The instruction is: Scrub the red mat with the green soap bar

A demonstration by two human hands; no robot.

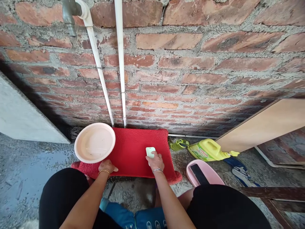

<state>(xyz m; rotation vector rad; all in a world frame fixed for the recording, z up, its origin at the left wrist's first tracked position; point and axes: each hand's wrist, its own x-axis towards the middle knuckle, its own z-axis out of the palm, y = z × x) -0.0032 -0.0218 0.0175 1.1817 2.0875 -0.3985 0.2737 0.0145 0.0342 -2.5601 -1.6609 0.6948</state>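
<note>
A red, plush-edged cloth (pixel 133 149) is spread flat over a low surface in front of me, its thick edges hanging at the front corners. My right hand (pixel 156 161) is closed around a pale green rounded block (pixel 150 152), held against the right half of the cloth; its underside is hidden. Just below the rim of a pale pink basin (pixel 94 143), my left hand (pixel 107 166) rests on the cloth with its thumb stretched to the right. Its other fingers are partly out of sight. The basin stands on the cloth's left end and appears to hold water.
Behind the cloth rises a brick wall (pixel 171 60) with white pipes (pixel 121 63) and a grey tap (pixel 69 16). On the floor at right are a yellow jug (pixel 206 149), a pink tub (pixel 202 173) and slippers (pixel 243 175). Boards (pixel 267 122) lean nearby.
</note>
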